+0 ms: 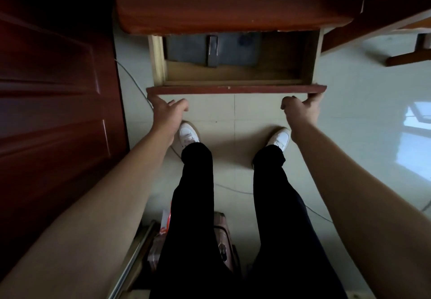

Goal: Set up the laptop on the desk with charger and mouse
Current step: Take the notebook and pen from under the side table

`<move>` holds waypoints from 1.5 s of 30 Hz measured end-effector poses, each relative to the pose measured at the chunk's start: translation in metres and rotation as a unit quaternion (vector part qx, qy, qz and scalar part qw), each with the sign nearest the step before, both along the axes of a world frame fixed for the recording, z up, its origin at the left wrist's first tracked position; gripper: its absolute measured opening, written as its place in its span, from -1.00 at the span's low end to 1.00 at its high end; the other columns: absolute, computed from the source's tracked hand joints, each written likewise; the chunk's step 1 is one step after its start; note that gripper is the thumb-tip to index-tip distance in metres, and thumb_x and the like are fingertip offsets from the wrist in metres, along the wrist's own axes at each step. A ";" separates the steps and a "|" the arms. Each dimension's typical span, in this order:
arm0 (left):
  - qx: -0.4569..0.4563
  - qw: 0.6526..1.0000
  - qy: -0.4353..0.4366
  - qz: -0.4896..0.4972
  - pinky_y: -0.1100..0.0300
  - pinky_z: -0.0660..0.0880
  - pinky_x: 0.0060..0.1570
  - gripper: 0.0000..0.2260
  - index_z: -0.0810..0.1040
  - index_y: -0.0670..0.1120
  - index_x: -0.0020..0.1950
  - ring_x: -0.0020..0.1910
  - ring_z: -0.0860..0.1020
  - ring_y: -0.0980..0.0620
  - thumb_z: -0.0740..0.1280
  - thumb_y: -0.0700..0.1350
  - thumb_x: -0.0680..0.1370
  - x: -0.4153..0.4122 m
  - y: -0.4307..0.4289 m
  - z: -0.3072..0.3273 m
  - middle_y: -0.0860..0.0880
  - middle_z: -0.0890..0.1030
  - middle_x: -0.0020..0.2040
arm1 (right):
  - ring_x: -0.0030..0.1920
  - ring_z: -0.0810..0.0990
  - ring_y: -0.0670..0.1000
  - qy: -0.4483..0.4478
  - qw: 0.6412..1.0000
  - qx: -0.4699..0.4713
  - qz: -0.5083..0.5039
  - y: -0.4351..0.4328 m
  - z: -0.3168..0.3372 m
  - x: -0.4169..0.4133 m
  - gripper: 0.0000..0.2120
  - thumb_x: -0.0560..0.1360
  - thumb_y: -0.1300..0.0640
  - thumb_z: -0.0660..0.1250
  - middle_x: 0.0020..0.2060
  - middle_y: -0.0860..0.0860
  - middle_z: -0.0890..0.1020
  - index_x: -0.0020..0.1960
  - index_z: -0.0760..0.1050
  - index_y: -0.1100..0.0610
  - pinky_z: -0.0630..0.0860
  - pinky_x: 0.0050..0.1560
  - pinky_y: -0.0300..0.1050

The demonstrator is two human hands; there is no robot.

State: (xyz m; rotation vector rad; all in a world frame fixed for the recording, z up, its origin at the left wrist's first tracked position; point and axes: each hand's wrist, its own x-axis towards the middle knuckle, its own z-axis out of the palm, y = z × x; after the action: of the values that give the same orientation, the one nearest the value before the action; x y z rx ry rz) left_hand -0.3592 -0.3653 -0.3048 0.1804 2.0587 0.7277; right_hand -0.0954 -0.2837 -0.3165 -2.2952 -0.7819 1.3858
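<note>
Open drawer [235, 89] under bench [221, 2]; grey case [186, 51] inside, possibly a laptop bag.
Fingers of right hand [300, 109] curl under drawer front; fingers of left hand [166, 111] hidden beneath it, grip unclear.

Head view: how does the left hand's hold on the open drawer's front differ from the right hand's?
The left hand holds the drawer front at its left end, while the right hand holds it at its right end. The left hand's thumb points out straight toward the middle, but the right hand's thumb is bent. Both hands hook under the front's lower edge.
</note>
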 end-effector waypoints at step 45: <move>-0.122 0.982 0.136 0.051 0.19 0.42 0.00 -0.50 0.31 -0.10 0.41 0.26 0.48 -0.13 0.36 0.00 0.53 -0.001 0.062 0.010 -0.15 0.40 0.37 | 0.32 0.45 0.23 -0.126 0.962 -0.022 0.239 0.037 0.016 -0.038 -0.46 0.48 0.09 0.32 0.31 0.15 0.44 0.42 0.31 0.17 0.41 0.34 0.12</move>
State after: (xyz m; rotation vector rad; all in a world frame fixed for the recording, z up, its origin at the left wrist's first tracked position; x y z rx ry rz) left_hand -0.3604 -0.3036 -0.2953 0.0355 2.4132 0.5281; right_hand -0.1335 -0.2467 -0.3010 -2.4496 -1.4793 1.3076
